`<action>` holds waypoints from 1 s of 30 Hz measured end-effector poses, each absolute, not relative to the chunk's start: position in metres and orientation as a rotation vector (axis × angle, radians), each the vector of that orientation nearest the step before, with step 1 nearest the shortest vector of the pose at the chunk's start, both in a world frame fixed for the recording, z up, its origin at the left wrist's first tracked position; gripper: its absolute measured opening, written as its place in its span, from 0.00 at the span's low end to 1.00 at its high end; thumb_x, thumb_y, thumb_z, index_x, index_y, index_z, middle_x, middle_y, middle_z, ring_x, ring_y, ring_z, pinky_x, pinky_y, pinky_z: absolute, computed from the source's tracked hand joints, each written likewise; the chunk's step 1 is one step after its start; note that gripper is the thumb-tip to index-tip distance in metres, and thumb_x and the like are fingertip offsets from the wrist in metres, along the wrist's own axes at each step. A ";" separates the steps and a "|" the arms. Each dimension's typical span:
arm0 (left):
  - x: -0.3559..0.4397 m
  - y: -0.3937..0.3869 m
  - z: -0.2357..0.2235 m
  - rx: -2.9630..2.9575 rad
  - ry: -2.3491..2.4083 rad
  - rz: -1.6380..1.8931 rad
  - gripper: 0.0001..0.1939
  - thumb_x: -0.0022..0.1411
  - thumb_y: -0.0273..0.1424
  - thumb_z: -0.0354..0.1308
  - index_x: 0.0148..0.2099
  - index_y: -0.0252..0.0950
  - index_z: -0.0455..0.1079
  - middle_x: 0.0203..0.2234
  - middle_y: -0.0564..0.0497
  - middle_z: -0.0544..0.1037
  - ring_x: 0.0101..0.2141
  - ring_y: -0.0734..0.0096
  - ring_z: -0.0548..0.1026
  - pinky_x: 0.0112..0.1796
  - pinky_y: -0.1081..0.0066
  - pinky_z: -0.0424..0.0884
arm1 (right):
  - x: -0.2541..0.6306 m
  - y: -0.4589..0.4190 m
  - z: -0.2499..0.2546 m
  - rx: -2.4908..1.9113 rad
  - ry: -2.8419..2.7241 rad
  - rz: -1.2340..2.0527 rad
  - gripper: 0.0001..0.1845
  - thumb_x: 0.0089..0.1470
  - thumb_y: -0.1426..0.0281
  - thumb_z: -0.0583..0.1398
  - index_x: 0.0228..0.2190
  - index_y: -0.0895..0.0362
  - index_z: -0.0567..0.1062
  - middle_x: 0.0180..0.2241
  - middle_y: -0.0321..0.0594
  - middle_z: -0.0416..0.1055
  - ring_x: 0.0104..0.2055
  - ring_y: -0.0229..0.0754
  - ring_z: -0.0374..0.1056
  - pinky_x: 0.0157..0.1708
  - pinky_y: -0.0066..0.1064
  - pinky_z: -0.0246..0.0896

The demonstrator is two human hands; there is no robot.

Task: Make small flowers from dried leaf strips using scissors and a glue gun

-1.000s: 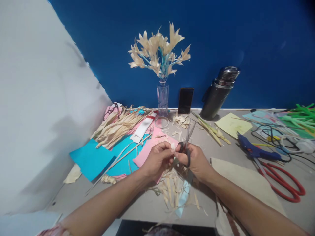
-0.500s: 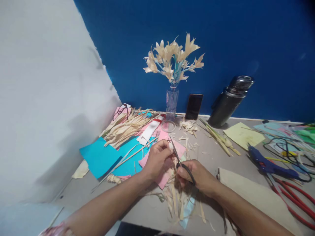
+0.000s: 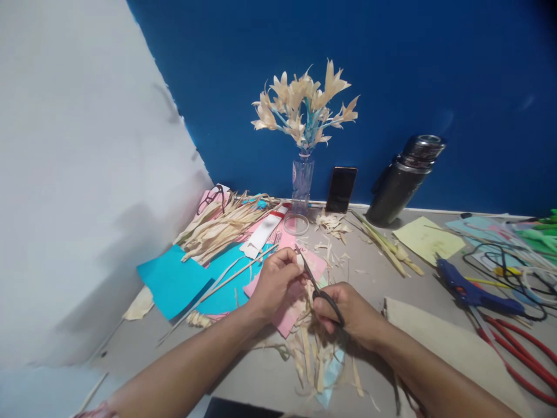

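Observation:
My left hand (image 3: 275, 283) is closed in a pinch on a small pale husk piece (image 3: 300, 261) above the pink paper (image 3: 290, 316). My right hand (image 3: 348, 310) grips the black handles of small scissors (image 3: 310, 277). Their blades point up and left and reach the husk piece at my left fingertips. Cut husk strips (image 3: 310, 355) lie scattered on the grey table (image 3: 243, 371) below both hands.
A vase of husk flowers (image 3: 303, 116), a phone (image 3: 342, 189) and a dark flask (image 3: 404, 179) stand by the blue wall. A husk pile (image 3: 220, 223) and cyan paper (image 3: 174, 284) lie left. A blue glue gun (image 3: 467, 288), red scissors (image 3: 517, 348), cables and papers lie right.
My right hand dropped lower and toward me, tilting the scissors from upright to slanting left against the husk piece. The view shifted so the table things sit further right.

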State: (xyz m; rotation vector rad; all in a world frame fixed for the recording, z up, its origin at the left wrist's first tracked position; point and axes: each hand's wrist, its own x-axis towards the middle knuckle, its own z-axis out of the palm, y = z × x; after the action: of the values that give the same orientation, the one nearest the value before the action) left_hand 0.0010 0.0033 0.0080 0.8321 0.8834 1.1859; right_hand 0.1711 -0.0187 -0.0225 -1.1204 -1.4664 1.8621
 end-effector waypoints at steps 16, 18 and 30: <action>-0.005 0.005 0.002 0.813 0.712 0.788 0.05 0.48 0.24 0.61 0.29 0.35 0.67 0.12 0.57 0.66 0.14 0.76 0.63 0.19 0.76 0.60 | 0.175 -0.009 0.001 -1.188 -1.091 1.546 0.24 0.36 0.60 0.73 0.34 0.59 0.75 0.21 0.29 0.64 0.22 0.32 0.55 0.23 0.26 0.50; -0.005 0.004 0.000 0.830 0.684 0.738 0.05 0.49 0.24 0.61 0.29 0.35 0.68 0.11 0.56 0.67 0.14 0.76 0.63 0.18 0.75 0.61 | 0.175 -0.010 0.004 -1.186 -1.095 1.530 0.23 0.34 0.63 0.74 0.32 0.60 0.75 0.21 0.30 0.65 0.22 0.32 0.56 0.23 0.26 0.51; 0.004 0.003 -0.004 0.705 0.717 0.783 0.12 0.52 0.29 0.68 0.31 0.34 0.66 0.21 0.53 0.73 0.19 0.77 0.70 0.21 0.78 0.65 | 0.171 -0.013 0.006 -1.219 -1.043 1.352 0.18 0.38 0.63 0.71 0.29 0.58 0.73 0.21 0.30 0.66 0.22 0.33 0.57 0.24 0.26 0.54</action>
State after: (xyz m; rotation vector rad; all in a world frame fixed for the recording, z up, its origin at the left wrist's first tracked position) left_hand 0.0039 0.0034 -0.0043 0.7052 0.7175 0.7834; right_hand 0.1709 -0.0127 0.0059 -1.2190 -1.0430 1.3519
